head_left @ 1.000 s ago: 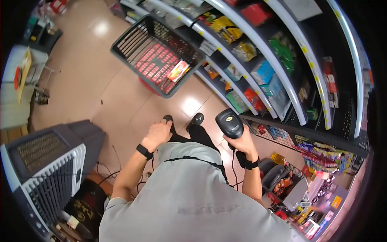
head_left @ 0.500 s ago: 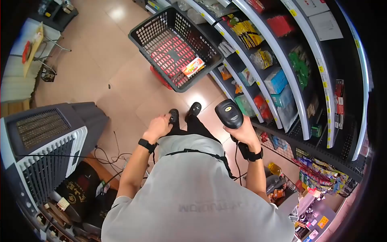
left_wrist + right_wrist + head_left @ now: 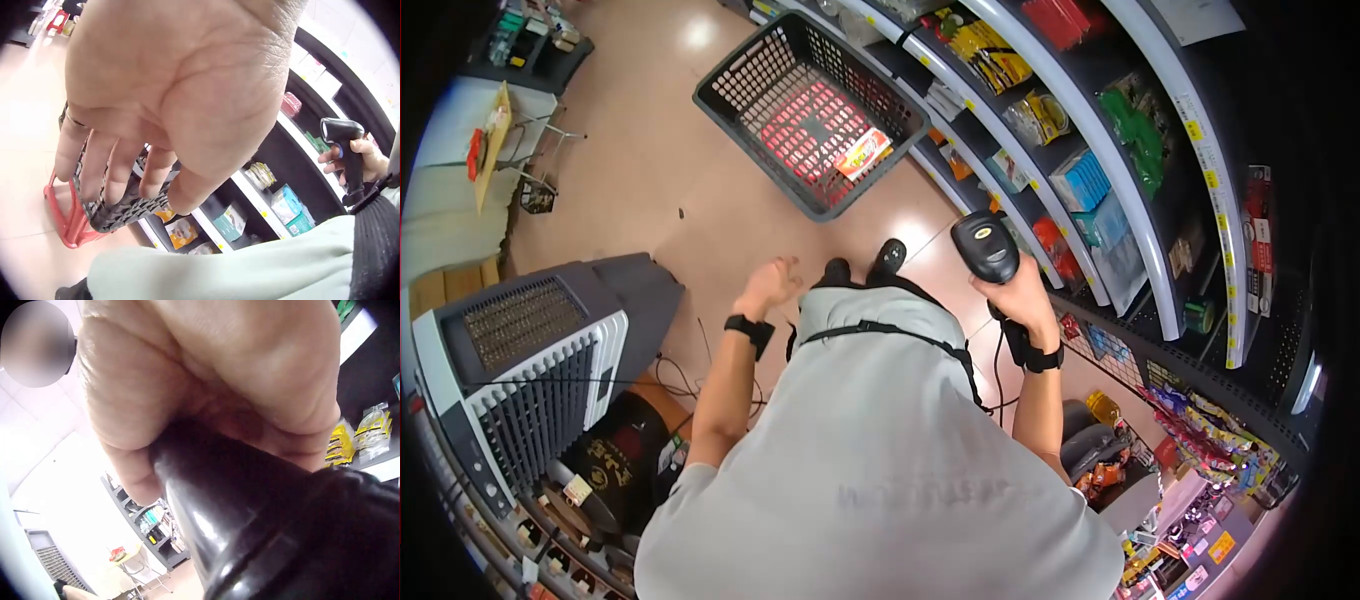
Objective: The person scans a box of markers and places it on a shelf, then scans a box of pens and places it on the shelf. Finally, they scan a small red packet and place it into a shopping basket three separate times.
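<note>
My right hand (image 3: 1022,296) grips a black barcode scanner (image 3: 986,248) by its handle, held out at waist height with a cable hanging from it. In the right wrist view the dark scanner handle (image 3: 212,506) fills the foreground, with fingers wrapped round it. My left hand (image 3: 770,284) is held in front of my body, fingers loose and nothing in them; its palm (image 3: 181,81) shows large in the left wrist view. Ahead on a red base stands a dark grey shopping basket (image 3: 718,97), with a red, white and orange box (image 3: 863,154) lying inside.
Shelves (image 3: 1100,130) of packaged goods run along the right. A grey and white air cooler (image 3: 540,350) stands at left, with cables (image 3: 675,375) on the floor near it. Snack packets (image 3: 1200,430) hang at lower right. A folding table (image 3: 495,145) stands far left.
The scanner and right hand have moved slightly up and right. My left hand has risen and shifted left, its fingers spreading a little. The camera view has swung around, shifting the basket and shelves.
</note>
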Demonstrator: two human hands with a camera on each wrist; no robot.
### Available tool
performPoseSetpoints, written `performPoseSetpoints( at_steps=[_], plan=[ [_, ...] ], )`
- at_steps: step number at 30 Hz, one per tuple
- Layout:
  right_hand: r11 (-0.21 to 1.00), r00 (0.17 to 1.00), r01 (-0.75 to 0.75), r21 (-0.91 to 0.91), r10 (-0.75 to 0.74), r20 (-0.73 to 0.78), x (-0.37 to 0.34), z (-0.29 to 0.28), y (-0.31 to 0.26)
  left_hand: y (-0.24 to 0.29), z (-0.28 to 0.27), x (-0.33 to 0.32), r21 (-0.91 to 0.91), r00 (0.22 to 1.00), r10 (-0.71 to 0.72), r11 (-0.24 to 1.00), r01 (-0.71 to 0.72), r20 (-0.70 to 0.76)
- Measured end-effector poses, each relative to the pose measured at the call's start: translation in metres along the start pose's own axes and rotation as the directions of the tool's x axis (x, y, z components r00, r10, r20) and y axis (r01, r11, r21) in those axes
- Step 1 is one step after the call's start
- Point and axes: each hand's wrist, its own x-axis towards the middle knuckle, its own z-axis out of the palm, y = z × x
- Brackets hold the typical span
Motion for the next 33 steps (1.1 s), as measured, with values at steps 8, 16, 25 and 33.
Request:
performPoseSetpoints(
  at_steps=[8,16,25,33],
  plan=[
    [0.998,0.999,-0.032,0.046,0.032,0.004,0.000,-0.027,0.060,0.002,-0.020,0.016,0.077,0.977,-0.184,0.978,0.193,-0.111],
    [0.997,0.997,-0.071,0.003,0.071,0.028,0.010,-0.039,0.058,-0.003,-0.011,0.033,-0.080,0.965,-0.259,0.963,0.257,-0.028],
    [0.976,0.978,-0.209,-0.065,0.208,-0.021,0.015,-0.039,0.024,-0.033,-0.002,0.075,-0.115,0.952,-0.292,0.946,0.302,0.095],
    [0.946,0.956,-0.293,-0.139,0.294,-0.010,0.035,-0.033,-0.019,-0.059,-0.039,0.133,-0.183,0.979,-0.182,0.970,0.163,-0.093]
  ],
)
